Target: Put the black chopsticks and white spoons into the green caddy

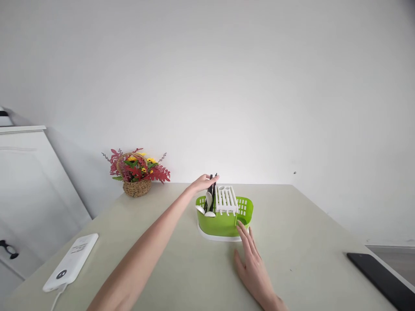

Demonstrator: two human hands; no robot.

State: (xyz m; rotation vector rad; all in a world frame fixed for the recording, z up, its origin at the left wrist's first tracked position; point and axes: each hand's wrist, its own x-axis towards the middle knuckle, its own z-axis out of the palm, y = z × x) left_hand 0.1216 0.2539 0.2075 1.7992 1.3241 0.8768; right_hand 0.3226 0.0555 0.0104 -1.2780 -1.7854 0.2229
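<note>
**A:** Chopsticks (213,186), the dark pair, where do they stand?

**B:** Upright in the left compartment of the green cutlery caddy (223,222), beside two white spoons (207,205). The caddy sits near the middle of the worktop (304,242), toward the far edge.

**A:** And the left hand (204,183)?

**B:** Stretched out over the caddy's left end, fingers pressed around the tops of the chopsticks; it looks like a light pinch, though at this range I can't be certain the grip is closed.

**A:** The right hand (251,259)?

**B:** Flat on the worktop, fingers spread, fingertips touching the caddy's near wall. It holds nothing.

**A:** How far along would you judge it?

**B:** Spoons and chopsticks are already in their slot. The white slotted rack (226,199) in the middle and the right compartment look bare.

**A:** Anything else around?

**B:** A flower basket (136,172) at the back left, a white power bank (71,262) near the left edge, a dark flat device (382,278) at the right. All well apart from the caddy.
</note>
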